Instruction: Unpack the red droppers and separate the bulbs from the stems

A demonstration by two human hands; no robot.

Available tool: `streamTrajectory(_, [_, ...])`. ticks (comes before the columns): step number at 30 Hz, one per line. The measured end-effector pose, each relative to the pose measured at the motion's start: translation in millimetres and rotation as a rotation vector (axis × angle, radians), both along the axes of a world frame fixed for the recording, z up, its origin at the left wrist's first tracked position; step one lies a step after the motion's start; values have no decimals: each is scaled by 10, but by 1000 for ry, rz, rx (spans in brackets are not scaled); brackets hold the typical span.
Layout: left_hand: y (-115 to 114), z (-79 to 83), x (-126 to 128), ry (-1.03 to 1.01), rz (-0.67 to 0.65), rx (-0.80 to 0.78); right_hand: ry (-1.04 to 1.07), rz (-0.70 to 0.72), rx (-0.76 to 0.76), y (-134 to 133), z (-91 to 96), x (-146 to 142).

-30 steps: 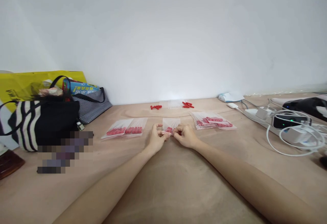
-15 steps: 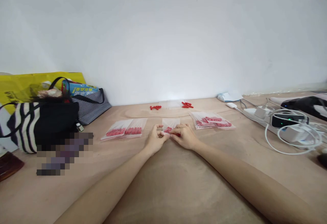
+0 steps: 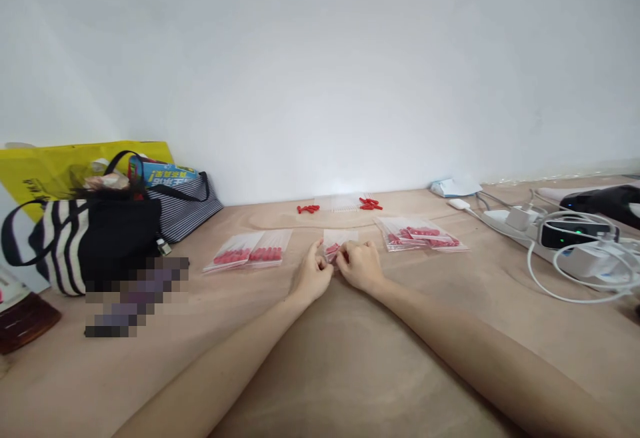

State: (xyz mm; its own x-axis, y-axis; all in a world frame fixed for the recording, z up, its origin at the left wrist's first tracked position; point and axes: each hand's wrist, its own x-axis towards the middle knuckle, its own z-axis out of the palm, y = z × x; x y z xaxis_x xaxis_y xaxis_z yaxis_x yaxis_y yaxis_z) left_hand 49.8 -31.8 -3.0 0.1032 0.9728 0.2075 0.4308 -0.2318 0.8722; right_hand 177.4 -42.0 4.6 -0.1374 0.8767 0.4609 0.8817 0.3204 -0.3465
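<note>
Both forearms reach in from the near side of the worktop (image 3: 310,371), converging toward its middle with the wrists low. The left hand (image 3: 314,273) rests on its side, thumb and forefinger bent narrowly at the near left corner of a clear plastic bag (image 3: 341,237); whether they grip it I cannot tell. The right hand (image 3: 361,266) arches palm-down, knuckles raised, its fingers pinching the bag's near right part. The bag lies flat, thin and glossy, with small red rods (image 3: 331,249) inside. Similar filled bags overlap toward the left edge (image 3: 267,253) and right edge (image 3: 425,235). Smooth, slender loose red pieces (image 3: 371,204) lie near the back edge, by the matte wall (image 3: 320,91).
</note>
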Motion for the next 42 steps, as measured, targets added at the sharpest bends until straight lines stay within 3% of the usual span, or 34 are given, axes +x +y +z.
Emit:
streamTrajectory(3, [-97, 47, 32, 75, 42, -3, 32, 16, 21, 8, -7, 32])
streamTrajectory(7, [-158, 112, -20, 84, 75, 55, 36, 168, 146, 9, -13, 143])
streamTrajectory(11, [-83, 213, -196, 183, 67, 296, 60, 430, 208, 3, -8, 299])
streamTrajectory(14, [20, 283, -332, 343, -23, 525, 40, 571, 198, -14, 4, 378])
streamTrajectory(17, [103, 278, -403, 510, -176, 531, -18, 664, 171, -33, 5, 408])
streamTrajectory(19, [124, 239, -413, 617, -251, 435, -17, 647, 150, -34, -12, 416])
streamTrajectory(24, [56, 178, -400, 762, -331, 269, 230, 380, 117, 18, -91, 446])
streamTrajectory(31, [-32, 188, -378, 790, -259, 202, 210, 448, -36, 34, -113, 426])
streamTrajectory(37, [-30, 157, -377, 777, -208, 216, 153, 263, -119, -43, -34, 368])
streamTrajectory(42, [-23, 176, -397, 775, -158, 231, 106, 246, -160, -64, -19, 371])
